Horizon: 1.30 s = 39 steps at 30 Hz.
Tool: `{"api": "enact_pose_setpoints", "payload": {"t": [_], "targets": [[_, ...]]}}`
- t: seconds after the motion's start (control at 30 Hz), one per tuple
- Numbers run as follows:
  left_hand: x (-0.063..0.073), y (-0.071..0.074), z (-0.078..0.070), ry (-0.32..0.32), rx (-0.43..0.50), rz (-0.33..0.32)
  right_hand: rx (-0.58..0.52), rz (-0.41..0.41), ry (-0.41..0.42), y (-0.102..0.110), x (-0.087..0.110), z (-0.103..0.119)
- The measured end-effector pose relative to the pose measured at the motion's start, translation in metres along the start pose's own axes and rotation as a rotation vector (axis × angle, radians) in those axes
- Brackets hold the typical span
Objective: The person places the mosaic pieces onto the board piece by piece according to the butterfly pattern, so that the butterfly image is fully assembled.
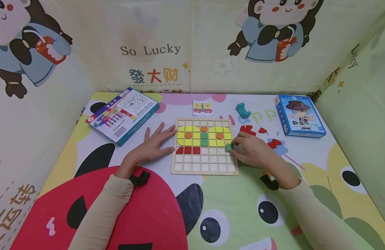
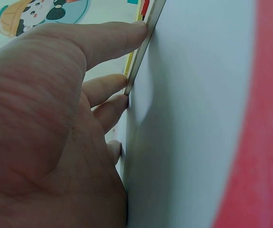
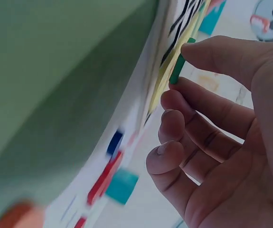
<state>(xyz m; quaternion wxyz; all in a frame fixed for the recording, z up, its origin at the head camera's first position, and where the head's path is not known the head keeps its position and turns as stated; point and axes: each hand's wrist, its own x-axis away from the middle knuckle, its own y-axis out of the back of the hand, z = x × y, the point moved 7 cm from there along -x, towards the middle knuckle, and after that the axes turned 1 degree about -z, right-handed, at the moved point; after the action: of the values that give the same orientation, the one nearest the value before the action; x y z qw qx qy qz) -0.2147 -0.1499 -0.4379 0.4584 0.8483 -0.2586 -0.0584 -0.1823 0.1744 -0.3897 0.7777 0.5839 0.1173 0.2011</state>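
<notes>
A wooden grid board [image 1: 205,168] lies mid-table, its upper rows filled with yellow tiles [image 1: 196,142], orange round pieces [image 1: 203,129] and two green squares [image 1: 204,139]. Red tiles [image 1: 187,150] take up the left of the row beneath. My left hand [image 1: 155,144] is spread flat beside the board, and in the left wrist view its fingertips are right at the board's edge. Between thumb and index finger my right hand [image 1: 253,149] pinches a green square tile [image 3: 179,64], over the board's right edge. The other right fingers are loosely bent.
Behind the board lies a butterfly pattern card [image 1: 202,108]. Loose red pieces [image 1: 248,130] and a teal piece [image 1: 243,110] are at the right. A flat box [image 1: 125,113] lies back left, a blue box [image 1: 302,116] back right.
</notes>
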Motion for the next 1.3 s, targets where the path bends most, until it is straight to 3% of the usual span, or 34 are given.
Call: {"api": "enact_pose_setpoints", "payload": {"t": [0.5,0.73,1.3], "targets": [[-0.001,0.0,-0.001,0.004,0.009,0.005,0.017,0.007,0.135,-0.018,-0.026,0.064],[-0.001,-0.002,-0.001,-0.001,0.009,0.011,0.035,0.01,0.106,-0.025,-0.033,0.066],[-0.001,0.0,0.0,0.0,0.014,0.007,0.044,-0.002,0.147,-0.026,-0.034,0.073]]}}
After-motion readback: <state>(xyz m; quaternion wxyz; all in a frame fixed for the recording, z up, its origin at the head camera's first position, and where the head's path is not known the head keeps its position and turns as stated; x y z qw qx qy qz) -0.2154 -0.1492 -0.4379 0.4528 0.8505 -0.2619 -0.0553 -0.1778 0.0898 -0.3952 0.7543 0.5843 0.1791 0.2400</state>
